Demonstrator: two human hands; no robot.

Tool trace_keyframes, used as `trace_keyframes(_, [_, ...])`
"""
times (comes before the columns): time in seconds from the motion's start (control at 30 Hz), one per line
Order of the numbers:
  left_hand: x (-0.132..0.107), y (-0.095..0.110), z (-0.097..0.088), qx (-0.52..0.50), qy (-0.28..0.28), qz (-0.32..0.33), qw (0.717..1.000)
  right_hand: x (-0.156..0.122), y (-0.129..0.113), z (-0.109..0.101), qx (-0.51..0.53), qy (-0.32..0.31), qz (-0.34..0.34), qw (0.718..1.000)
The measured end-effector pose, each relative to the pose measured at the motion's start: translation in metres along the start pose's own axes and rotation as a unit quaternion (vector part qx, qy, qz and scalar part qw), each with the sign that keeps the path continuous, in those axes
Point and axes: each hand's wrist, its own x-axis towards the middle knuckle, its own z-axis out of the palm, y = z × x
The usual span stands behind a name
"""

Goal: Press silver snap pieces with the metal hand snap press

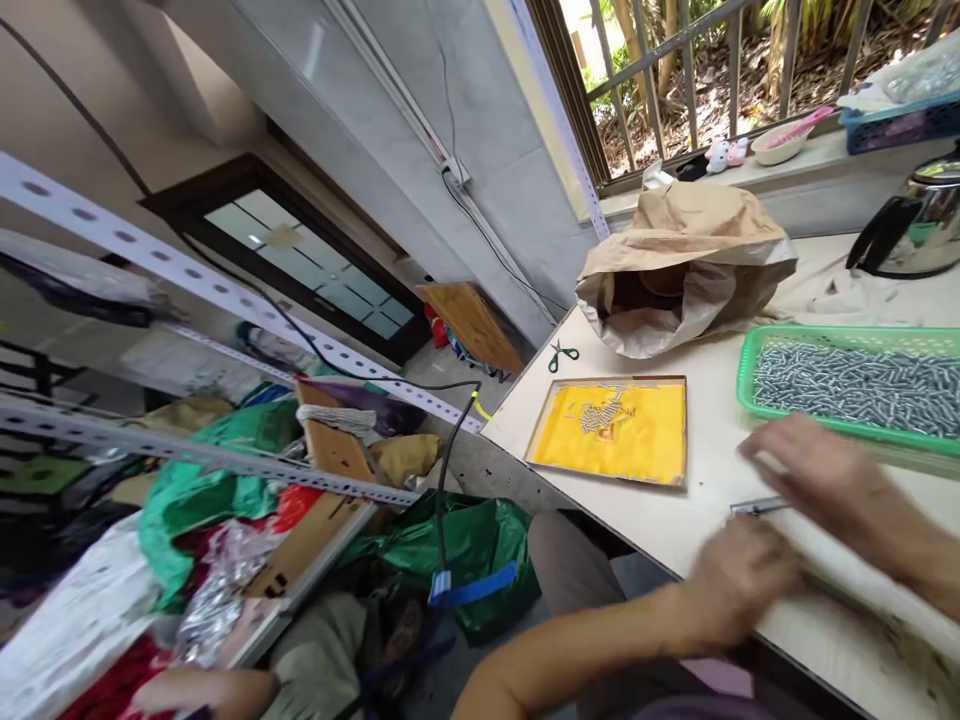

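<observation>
Low at the right of the head view, my left hand [746,575] is curled closed over the table's front part, smeared by motion. A thin shiny metal piece [757,507] shows just beyond its knuckles; whether the fingers grip it I cannot make out. Above and to the right is my right hand [814,475], close to the front of a green plastic basket [847,432]. Its fingers are bent and blurred. Many small silvery screw-like metal pieces [862,385] fill the basket. Left of my hands, a shallow tray [686,440] with a yellow lining holds a small pile of similar pieces [602,412].
Green-handled scissors [562,355] lie at the table's [705,530] left edge. Behind stand an open brown paper bag [697,250] and a steel kettle [919,225]. A black cable [444,470] hangs left of the table. Another person's sleeve [319,650] shows at lower left.
</observation>
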Motion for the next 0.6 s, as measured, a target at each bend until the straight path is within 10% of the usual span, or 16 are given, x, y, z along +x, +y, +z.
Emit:
trace_keyframes(0.13, [-0.005,-0.064,-0.009,-0.017,0.101,-0.244,0.964,-0.011,0.05,-0.037,-0.17,0.013,0.127,0.977])
trace_keyframes(0.3, [-0.005,-0.141,-0.005,-0.035,0.066,-0.349,0.934,-0.07,0.031,-0.011,0.006,-0.032,0.162,0.986])
trace_keyframes(0.6, [0.0,-0.147,-0.016,-0.111,0.028,-0.361,0.925,-0.126,-0.036,0.013,0.127,-0.177,0.269,0.938])
